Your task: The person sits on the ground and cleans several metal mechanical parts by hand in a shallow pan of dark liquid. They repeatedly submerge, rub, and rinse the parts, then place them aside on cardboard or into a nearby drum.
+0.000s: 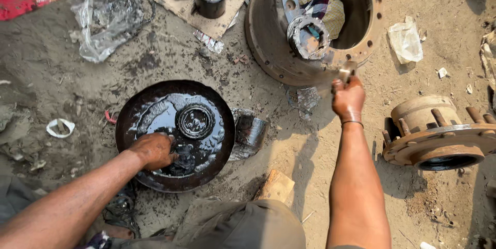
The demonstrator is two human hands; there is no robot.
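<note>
Oily dirt ground [310, 151], left hand [154, 151] clenched in pan [129, 140], right hand [348, 98] grasping metal piece [347, 71] at drum rim [361, 52]

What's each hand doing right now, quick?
Left hand: closed on a dark oily part, inside the black pan.
Right hand: closed on a small metal part, by the large drum.

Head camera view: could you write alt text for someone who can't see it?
Left hand dips into a round pan of black oily liquid holding a bearing ring. Right hand lifts a small metal part toward a large brake drum on sandy ground.
</note>
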